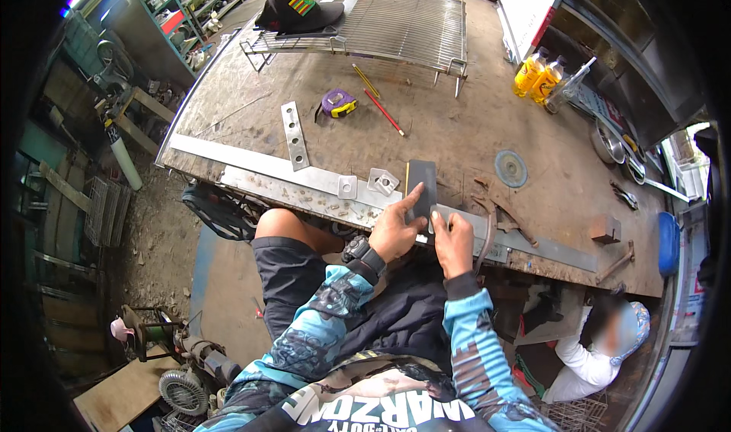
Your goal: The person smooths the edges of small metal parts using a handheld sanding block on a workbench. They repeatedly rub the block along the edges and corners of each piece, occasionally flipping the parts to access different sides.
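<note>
**Clasping a dark rectangular plate over a long metal strip**

Clasping the dark rectangular plate (428, 188) in the left hand (394, 232), over the middle stretch of the long metal strip (247, 160), with index finger laid across the face and thumb near the lower end. Wearing a black wristwatch (365, 257) on that arm. Curling the right hand (454, 241) just over the strip as well, at the lower right side of the plate, thumb and fingertips drawn together; cannot tell about any object inside that pinch.

Can see one square metal piece (347, 187) with a hole lying on the strip, and another small metal piece (383, 181) at the far edge. Farther left, can see a drilled flat bar (292, 131) set crosswise, near end at the strip.

Beyond the strip, on the workbench (457, 139), can make out a purple and yellow tape measure (339, 103), a yellow pencil (365, 80) and a red pencil (384, 112); well beyond, a wire rack (403, 24) bearing a black cap (293, 11). Past the strip's right half, can see a round disc (511, 168). Near the strip's right end, can see a small brown block (606, 229) and a hammer (615, 263); well beyond that end, two bottles of yellow liquid (533, 78). On the near side of that end, low down, can see a person (586, 367) in white sleeves.
</note>
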### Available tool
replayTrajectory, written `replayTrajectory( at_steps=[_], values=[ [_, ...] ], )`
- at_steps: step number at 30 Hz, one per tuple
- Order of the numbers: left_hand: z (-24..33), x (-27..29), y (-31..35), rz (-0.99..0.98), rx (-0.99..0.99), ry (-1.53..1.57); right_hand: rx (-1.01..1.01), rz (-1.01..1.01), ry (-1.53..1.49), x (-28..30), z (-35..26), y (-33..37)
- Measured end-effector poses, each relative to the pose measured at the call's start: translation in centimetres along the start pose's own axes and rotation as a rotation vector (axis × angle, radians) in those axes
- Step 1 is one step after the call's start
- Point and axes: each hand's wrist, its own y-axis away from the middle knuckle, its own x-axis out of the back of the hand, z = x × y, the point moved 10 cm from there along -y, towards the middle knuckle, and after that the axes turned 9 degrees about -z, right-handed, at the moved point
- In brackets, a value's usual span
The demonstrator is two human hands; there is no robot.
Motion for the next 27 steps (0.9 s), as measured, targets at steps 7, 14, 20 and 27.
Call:
replayTrajectory(
  at_steps=[7,14,20,27],
  values=[
    [0.7,-0.1,-0.2,0.022,-0.096,-0.009,0.026,0.064,-0.016,-0.3,-1.6,-6.5],
    [0.4,0.2,0.0,0.016,-0.058,0.003,-0.004,0.011,-0.097,-0.2,0.6,-0.6],
    [0.4,-0.3,-0.4,-0.001,-0.091,-0.058,0.060,0.083,0.003,-0.4,-0.2,-5.9],
    [1.2,0.3,0.0,0.050,-0.111,-0.091,0.039,0.006,0.002,-0.3,0.8,-1.1]
  ],
)
